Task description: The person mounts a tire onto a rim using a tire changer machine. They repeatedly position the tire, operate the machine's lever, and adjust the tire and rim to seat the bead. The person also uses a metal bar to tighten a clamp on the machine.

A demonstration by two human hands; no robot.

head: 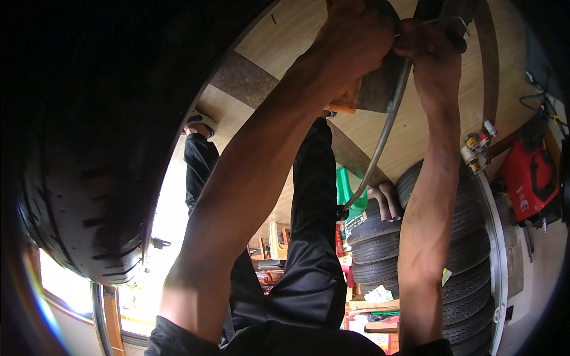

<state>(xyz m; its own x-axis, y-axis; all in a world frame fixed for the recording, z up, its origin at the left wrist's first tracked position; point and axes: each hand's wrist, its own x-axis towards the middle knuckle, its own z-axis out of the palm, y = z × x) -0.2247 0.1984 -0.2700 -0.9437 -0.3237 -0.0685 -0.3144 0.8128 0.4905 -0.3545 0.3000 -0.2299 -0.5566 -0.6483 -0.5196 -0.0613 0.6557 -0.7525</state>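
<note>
In the dim upper part of the view, my left hand is curled beside a dark part, its fingers mostly hidden. Close to its right, my right hand has its fingers bent around a thin bent metal rod, whose hooked end sticks out at the right. Below my hands a curved metal bar runs down to a black knob. A large black tyre fills the left side, beside my left forearm. An orange block shows behind my left wrist.
Stacked tyres stand behind and beside my right forearm. At the right are spray cans, a red machine and cables. A green plastic container and boxes lie beyond my legs. Dark bands cross the floor.
</note>
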